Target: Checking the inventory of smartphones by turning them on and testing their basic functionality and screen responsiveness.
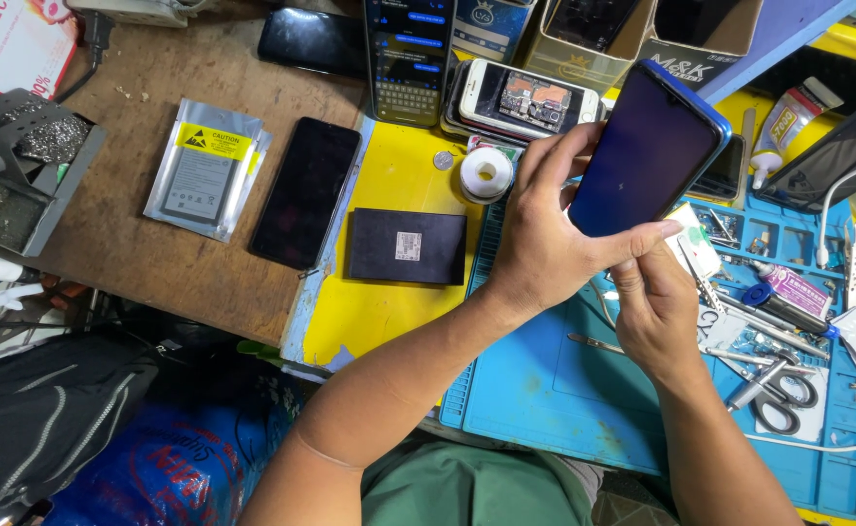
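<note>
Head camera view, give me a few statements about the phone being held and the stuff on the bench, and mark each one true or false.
1. Both hands hold the blue-edged phone above the blue work mat. True.
2. The held phone's screen is lit up. False: it is dark.
3. A black rectangular part lies on the yellow surface, left of the left hand. True.
4. The right hand grips the scissors. False: they lie on the mat, untouched.
5. The silver antistatic bag lies on the blue mat. False: it lies on the wooden bench.
</note>
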